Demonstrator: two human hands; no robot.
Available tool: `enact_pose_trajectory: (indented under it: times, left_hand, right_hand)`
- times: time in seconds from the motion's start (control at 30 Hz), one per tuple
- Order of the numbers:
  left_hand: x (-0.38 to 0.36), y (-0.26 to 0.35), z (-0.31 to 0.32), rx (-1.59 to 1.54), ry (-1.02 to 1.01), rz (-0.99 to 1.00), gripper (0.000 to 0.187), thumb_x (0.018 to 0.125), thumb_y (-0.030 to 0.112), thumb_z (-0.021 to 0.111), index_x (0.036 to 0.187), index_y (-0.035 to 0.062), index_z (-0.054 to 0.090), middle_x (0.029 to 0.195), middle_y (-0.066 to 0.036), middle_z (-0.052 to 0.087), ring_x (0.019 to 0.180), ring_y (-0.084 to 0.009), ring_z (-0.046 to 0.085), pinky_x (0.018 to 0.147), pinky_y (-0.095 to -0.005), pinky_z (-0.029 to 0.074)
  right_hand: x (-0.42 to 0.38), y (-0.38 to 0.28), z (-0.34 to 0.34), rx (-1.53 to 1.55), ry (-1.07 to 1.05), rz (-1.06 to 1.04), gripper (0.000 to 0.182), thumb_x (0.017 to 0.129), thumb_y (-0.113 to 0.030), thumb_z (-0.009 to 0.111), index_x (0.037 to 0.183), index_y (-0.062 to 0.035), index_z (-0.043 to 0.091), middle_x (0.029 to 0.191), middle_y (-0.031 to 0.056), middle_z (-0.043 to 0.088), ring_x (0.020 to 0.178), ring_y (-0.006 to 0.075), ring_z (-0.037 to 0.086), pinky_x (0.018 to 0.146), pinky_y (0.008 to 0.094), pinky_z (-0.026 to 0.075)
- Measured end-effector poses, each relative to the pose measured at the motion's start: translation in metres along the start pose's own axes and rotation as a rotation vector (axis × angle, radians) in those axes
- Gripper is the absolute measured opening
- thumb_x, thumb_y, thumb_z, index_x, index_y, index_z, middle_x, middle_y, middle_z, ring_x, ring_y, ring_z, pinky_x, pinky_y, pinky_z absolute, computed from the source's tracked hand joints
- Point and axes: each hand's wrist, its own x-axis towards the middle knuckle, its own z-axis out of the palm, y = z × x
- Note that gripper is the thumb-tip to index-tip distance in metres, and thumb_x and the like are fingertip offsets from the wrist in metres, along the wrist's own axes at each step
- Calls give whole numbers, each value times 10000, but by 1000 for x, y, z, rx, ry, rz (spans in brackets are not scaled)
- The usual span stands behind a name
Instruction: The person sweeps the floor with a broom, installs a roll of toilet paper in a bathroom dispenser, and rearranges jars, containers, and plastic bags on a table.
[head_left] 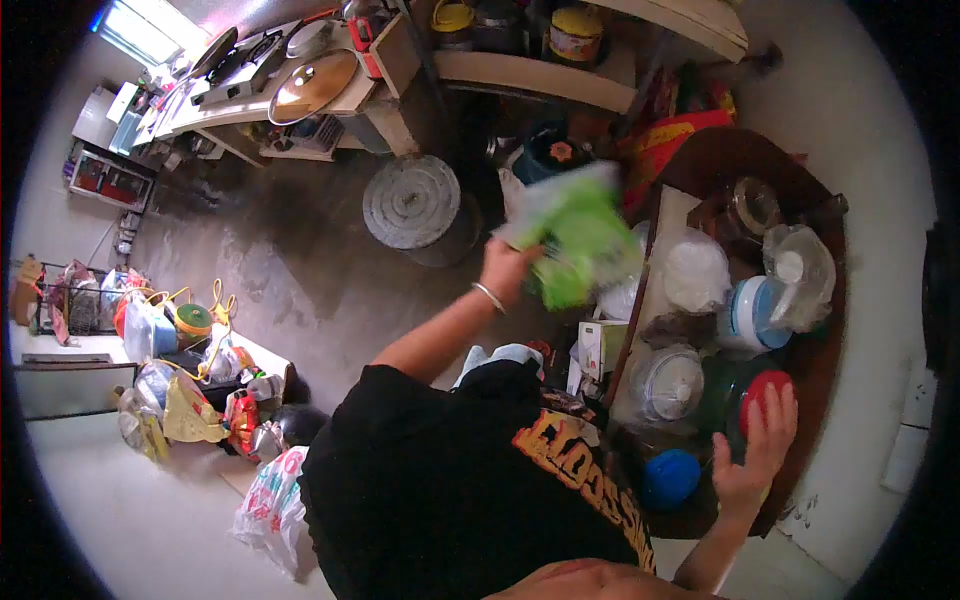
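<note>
My left hand (508,272), with a bangle at its wrist, grips a green and white plastic packet (575,235) that is blurred by motion, held out over the floor beside the shelf. On the right, my right hand (755,455) rests with its fingers spread on the red lid (768,400) of a dark green jar. Below that jar is a blue lid (671,478). A clear round container (668,382) stands to the left of the green jar, and a white jar with a blue lid (757,314) is above it.
A wooden shelf edge (828,400) curves around the jars. A large metal drum with a lid (411,201) stands on the floor. The counter at the upper left bears a stove (240,68) and a round glass lid (313,87). Plastic bags (275,505) lie at the lower left.
</note>
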Motion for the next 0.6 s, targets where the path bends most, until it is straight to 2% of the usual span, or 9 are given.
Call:
enact_pose_trajectory:
  times: [0.13, 0.17, 0.2, 0.23, 0.3, 0.37, 0.43, 0.5, 0.6]
  left_hand:
    - [87, -101, -156, 321, 504, 6, 302, 719, 100, 692, 994, 19, 595, 881, -75, 647, 742, -194, 603, 673, -349, 495]
    - [108, -120, -198, 591, 647, 38, 355, 743, 211, 698, 1034, 31, 605, 921, -106, 648, 799, -242, 604, 721, -367, 487]
    - [160, -160, -293, 1577, 550, 144, 394, 815, 336, 641, 1046, 18, 604, 930, -85, 630, 807, -203, 571, 679, -366, 474]
    - [165, -143, -293, 918, 561, 91, 492, 802, 373, 642, 1170, 51, 585, 1045, -123, 636, 915, -242, 588, 813, -355, 477]
    - [152, -77, -261, 383, 553, 154, 458, 836, 367, 618, 1163, 46, 606, 1065, -89, 651, 878, -194, 607, 796, -346, 495]
    - [181, -73, -272, 253, 391, 345, 536, 775, 309, 729, 1142, -53, 583, 1099, -117, 627, 895, -248, 608, 792, -381, 507]
    - [144, -20, -186, 132, 641, -69, 770, 790, 265, 730, 1340, -74, 312, 1255, -166, 522, 1022, -287, 571, 862, -406, 508]
    - [199, -74, -219, 112, 491, -35, 863, 778, 259, 740, 1384, -40, 204, 1382, -213, 356, 1149, -305, 487, 993, -434, 415]
    - [162, -55, -99, 265, 299, 258, 823, 756, 189, 749, 1377, -13, 247, 1358, -198, 361, 1201, -276, 422, 996, -415, 396]
  right_hand:
    - [-13, 25, 0, -31, 31, 85, 467, 797, -150, 646, 1228, -40, 504, 1329, 163, 477, 1243, 403, 417, 1033, 512, 317]
    - [-21, 26, -4, -63, 35, 131, 466, 791, -136, 648, 1226, -40, 510, 1327, 162, 482, 1241, 398, 422, 1034, 507, 318]
    - [-26, 26, -11, -87, 34, 180, 446, 787, -126, 651, 1207, -36, 530, 1321, 153, 493, 1240, 385, 429, 1034, 491, 324]
    - [-29, 31, -18, -129, 28, 241, 426, 783, -117, 653, 1188, -32, 549, 1315, 145, 504, 1238, 371, 436, 1034, 474, 330]
    - [-45, 42, -28, -156, 79, 366, 391, 767, -107, 670, 1141, -28, 588, 1287, 127, 529, 1227, 342, 456, 1021, 436, 358]
    - [-69, 58, -35, -181, 139, 490, 388, 748, -107, 690, 1119, -28, 606, 1245, 126, 555, 1204, 323, 480, 1002, 407, 386]
    - [-90, 69, -39, -211, 169, 647, 404, 737, -130, 707, 1116, -31, 606, 1215, 122, 569, 1169, 307, 508, 973, 389, 416]
    - [-111, 75, -38, -127, 160, 862, 425, 727, -148, 726, 1116, -26, 605, 1214, 120, 570, 1137, 306, 526, 954, 373, 430]
    - [-125, 87, -18, 92, 116, 968, 442, 736, -209, 729, 1117, -23, 606, 1209, 131, 570, 1107, 316, 540, 946, 371, 434]
